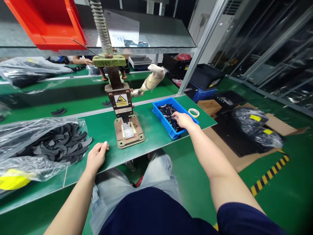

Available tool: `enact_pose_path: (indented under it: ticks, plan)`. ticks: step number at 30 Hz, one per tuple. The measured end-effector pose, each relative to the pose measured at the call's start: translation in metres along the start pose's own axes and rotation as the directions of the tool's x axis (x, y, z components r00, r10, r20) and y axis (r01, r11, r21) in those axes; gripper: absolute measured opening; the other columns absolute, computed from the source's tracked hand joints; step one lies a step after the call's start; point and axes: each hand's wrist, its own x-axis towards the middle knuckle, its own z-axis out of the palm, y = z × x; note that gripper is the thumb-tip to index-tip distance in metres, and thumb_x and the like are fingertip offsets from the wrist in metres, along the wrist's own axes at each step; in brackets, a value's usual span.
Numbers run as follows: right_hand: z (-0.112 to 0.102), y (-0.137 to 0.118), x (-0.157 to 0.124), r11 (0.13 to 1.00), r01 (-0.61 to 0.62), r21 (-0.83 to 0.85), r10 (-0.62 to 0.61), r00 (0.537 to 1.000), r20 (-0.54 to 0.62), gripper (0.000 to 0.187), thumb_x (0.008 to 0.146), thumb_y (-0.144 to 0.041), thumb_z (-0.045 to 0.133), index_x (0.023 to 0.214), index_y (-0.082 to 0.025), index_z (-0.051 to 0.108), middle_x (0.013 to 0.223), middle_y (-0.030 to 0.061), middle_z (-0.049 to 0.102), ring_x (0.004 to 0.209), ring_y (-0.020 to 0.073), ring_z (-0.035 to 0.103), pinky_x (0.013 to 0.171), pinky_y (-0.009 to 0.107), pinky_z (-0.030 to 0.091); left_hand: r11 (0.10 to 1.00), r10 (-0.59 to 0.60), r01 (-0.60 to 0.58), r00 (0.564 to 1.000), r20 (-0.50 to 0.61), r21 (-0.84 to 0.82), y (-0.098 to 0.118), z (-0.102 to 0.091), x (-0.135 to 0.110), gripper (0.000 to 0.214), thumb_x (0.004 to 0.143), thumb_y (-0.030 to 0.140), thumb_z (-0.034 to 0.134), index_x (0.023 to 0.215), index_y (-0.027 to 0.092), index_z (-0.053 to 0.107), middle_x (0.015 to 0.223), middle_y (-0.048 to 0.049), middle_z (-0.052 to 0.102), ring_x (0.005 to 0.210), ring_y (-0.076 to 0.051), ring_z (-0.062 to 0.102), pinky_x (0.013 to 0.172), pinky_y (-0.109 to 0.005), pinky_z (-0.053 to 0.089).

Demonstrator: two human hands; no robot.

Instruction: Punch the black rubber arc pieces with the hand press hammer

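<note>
My right hand (182, 120) reaches into a blue tray (173, 133) of small black parts (168, 111). Its fingers are pinched together at the heap; which part is between them is too small to tell. Loosely curled, my left hand (96, 156) rests on the green table near its front edge, with nothing visible in it. Beside it on the left lies an open clear plastic bag (44, 127) full of curved black pieces (66, 143). Between my hands stands a hand press (119, 98) with a pale fixture block (128, 131) on its base plate.
A roll of tape (194, 113) lies right of the tray. The press lever with its wrapped handle (153, 78) sticks out to the right. Overhead, a shelf bears a red bin (58, 39). Another person's hand (85, 61) shows behind the press. Boxes and bagged goods (251, 124) lie at right.
</note>
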Motion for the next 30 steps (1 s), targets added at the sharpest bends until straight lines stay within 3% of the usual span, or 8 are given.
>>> enact_pose_path:
  ticks: [5, 10, 14, 18, 21, 24, 26, 30]
  plan:
    - [-0.002, 0.001, -0.011, 0.987, 0.056, 0.149, -0.035, 0.989, -0.141, 0.032, 0.1, -0.042, 0.065, 0.125, -0.021, 0.068, 0.121, 0.0067, 0.075, 0.109, 0.0186, 0.071, 0.104, 0.043, 0.06, 1.0, 0.013, -0.013, 1.0, -0.021, -0.012, 0.003, -0.001, -0.002, 0.052, 0.099, 0.068, 0.059, 0.085, 0.021, 0.075, 0.093, -0.0068, 0.077, 0.08, -0.022, 0.068, 0.078, -0.034, 0.055]
    - [0.0, -0.021, -0.032, 0.924, 0.171, 0.343, -0.042, 0.934, -0.354, 0.019, 0.096, -0.037, 0.063, 0.108, -0.023, 0.064, 0.098, 0.0041, 0.076, 0.088, 0.0175, 0.071, 0.09, 0.037, 0.059, 0.996, -0.002, -0.005, 0.997, -0.08, -0.087, 0.008, -0.005, -0.003, 0.05, 0.1, 0.064, 0.058, 0.085, 0.019, 0.073, 0.087, -0.0057, 0.074, 0.073, -0.02, 0.067, 0.074, -0.033, 0.056]
    - [0.02, -0.061, -0.066, 0.788, 0.346, 0.509, -0.119, 0.897, -0.426, 0.024, 0.102, -0.047, 0.055, 0.11, -0.024, 0.055, 0.09, 0.0015, 0.073, 0.082, 0.0162, 0.075, 0.078, 0.032, 0.06, 0.989, 0.135, -0.143, 0.974, -0.184, -0.031, 0.043, -0.002, -0.015, 0.046, 0.104, 0.056, 0.055, 0.082, 0.02, 0.071, 0.093, -0.007, 0.075, 0.084, -0.021, 0.07, 0.082, -0.035, 0.058]
    - [0.05, -0.114, -0.103, 0.605, 0.505, 0.616, -0.268, 0.857, -0.439, 0.022, 0.103, -0.044, 0.057, 0.112, -0.025, 0.051, 0.088, -0.0008, 0.071, 0.081, 0.0154, 0.079, 0.077, 0.032, 0.063, 0.907, 0.395, -0.393, 0.919, -0.023, -0.149, 0.103, 0.016, -0.04, 0.028, 0.105, 0.046, 0.062, 0.1, 0.022, 0.074, 0.11, -0.0087, 0.074, 0.099, -0.021, 0.072, 0.089, -0.036, 0.06]
    - [0.067, -0.147, -0.123, 0.478, 0.597, 0.644, -0.388, 0.802, -0.455, 0.016, 0.102, -0.036, 0.061, 0.111, -0.026, 0.054, 0.091, -0.0003, 0.071, 0.081, 0.0145, 0.078, 0.077, 0.032, 0.064, 0.86, 0.474, -0.426, 0.871, 0.13, -0.282, 0.136, 0.033, -0.054, 0.034, 0.103, 0.041, 0.07, 0.133, 0.025, 0.071, 0.12, -0.0117, 0.076, 0.094, -0.02, 0.075, 0.086, -0.036, 0.063]
    - [0.075, -0.168, -0.13, 0.379, 0.683, 0.625, -0.498, 0.72, -0.484, 0.011, 0.097, -0.031, 0.068, 0.105, -0.026, 0.062, 0.094, 0.0017, 0.073, 0.085, 0.0155, 0.076, 0.079, 0.034, 0.064, 0.854, 0.464, -0.363, 0.856, 0.229, -0.373, 0.145, 0.042, -0.063, 0.032, 0.105, 0.039, 0.068, 0.133, 0.024, 0.072, 0.107, -0.0108, 0.08, 0.085, -0.019, 0.077, 0.077, -0.034, 0.065]
    - [0.079, -0.176, -0.133, 0.341, 0.72, 0.605, -0.547, 0.675, -0.495, 0.009, 0.095, -0.029, 0.07, 0.102, -0.027, 0.065, 0.093, 0.0029, 0.075, 0.087, 0.0167, 0.075, 0.08, 0.036, 0.065, 0.857, 0.456, -0.359, 0.862, 0.22, -0.369, 0.144, 0.041, -0.066, 0.025, 0.105, 0.039, 0.068, 0.123, 0.022, 0.076, 0.096, -0.0083, 0.081, 0.079, -0.019, 0.077, 0.072, -0.033, 0.065]
    - [0.088, -0.182, -0.14, 0.363, 0.725, 0.585, -0.526, 0.678, -0.514, 0.018, 0.096, -0.025, 0.067, 0.114, -0.027, 0.064, 0.102, 0.0048, 0.078, 0.094, 0.0173, 0.077, 0.084, 0.036, 0.066, 0.817, 0.557, -0.522, 0.825, 0.099, -0.243, 0.138, 0.031, -0.071, 0.015, 0.103, 0.029, 0.072, 0.115, 0.022, 0.077, 0.101, -0.0078, 0.081, 0.09, -0.018, 0.077, 0.081, -0.033, 0.064]
